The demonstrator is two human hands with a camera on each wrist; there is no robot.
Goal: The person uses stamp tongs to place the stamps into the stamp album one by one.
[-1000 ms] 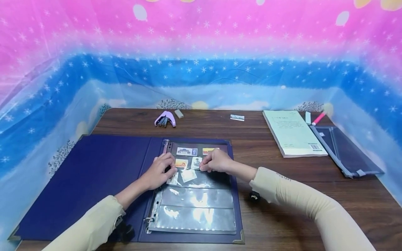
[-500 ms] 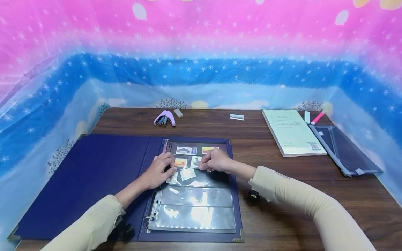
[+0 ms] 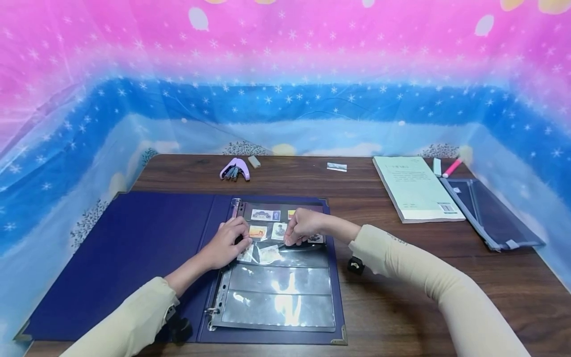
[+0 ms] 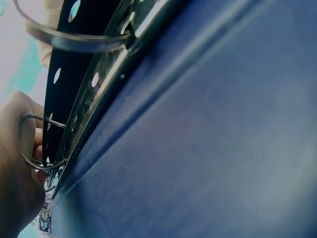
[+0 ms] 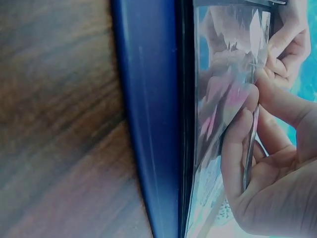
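Note:
A navy ring binder (image 3: 134, 258) lies open with a clear-pocket stamp page (image 3: 281, 280) on its right side. Several stamps show in the upper pockets. One pale stamp (image 3: 269, 254) sits by the third row, just below the portrait stamp (image 3: 279, 231). My left hand (image 3: 229, 243) grips the pocket edge near the page's ring side, fingers curled beside the orange stamp (image 3: 257, 232). With thumb and fingertips my right hand (image 3: 308, 225) pinches the pocket's edge right of the pale stamp. In the right wrist view the clear film (image 5: 223, 89) bulges away from the page beside those fingers.
Metal rings (image 4: 42, 119) stand along the spine. Behind the binder lie a purple hole punch (image 3: 234, 169), an eraser (image 3: 254, 161) and a loose stamp (image 3: 336, 167). To the right are a pale green book (image 3: 415, 188), a pink marker (image 3: 452, 167) and a dark mesh pouch (image 3: 499, 213).
My right hand has dipped slightly and turned, uncovering a stamp at the right of the second row. The pale stamp has shifted down and straightened. The left hand has stayed put.

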